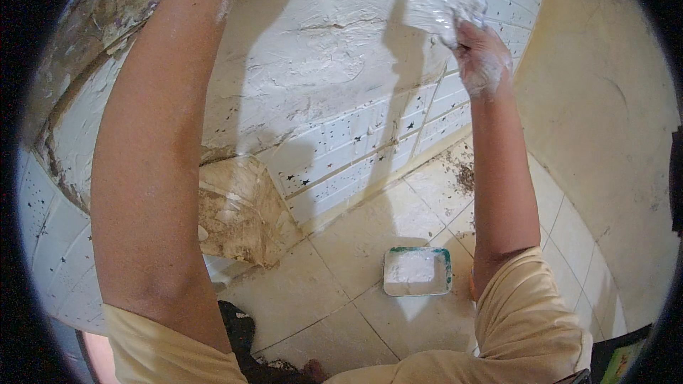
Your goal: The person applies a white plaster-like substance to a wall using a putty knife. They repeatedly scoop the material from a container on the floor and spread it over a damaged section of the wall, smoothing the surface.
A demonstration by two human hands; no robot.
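My left arm (pixel 156 135) reaches up past the top edge, and its hand lies beyond the picture. At the upper right, my right hand (pixel 484 57), coated in white paste, is closed on a flat, shiny, white-smeared thing (pixel 445 8). Motion blurs that thing, so I cannot tell its exact kind. It is at the right part of a wall patch (pixel 320 43) covered with rough, uneven white plaster. On the floor below stands a rectangular white tub (pixel 418 291) with a green-marked rim, holding white paste (pixel 415 269).
White panels with dark stars (pixel 356 139) surround the plaster. A brown, broken-edged board (pixel 242 206) leans at the wall's foot. Dark crumbs (pixel 462 174) lie on the tiled floor (pixel 341 270) by the corner. A plain beige wall (pixel 597 99) rises on the right.
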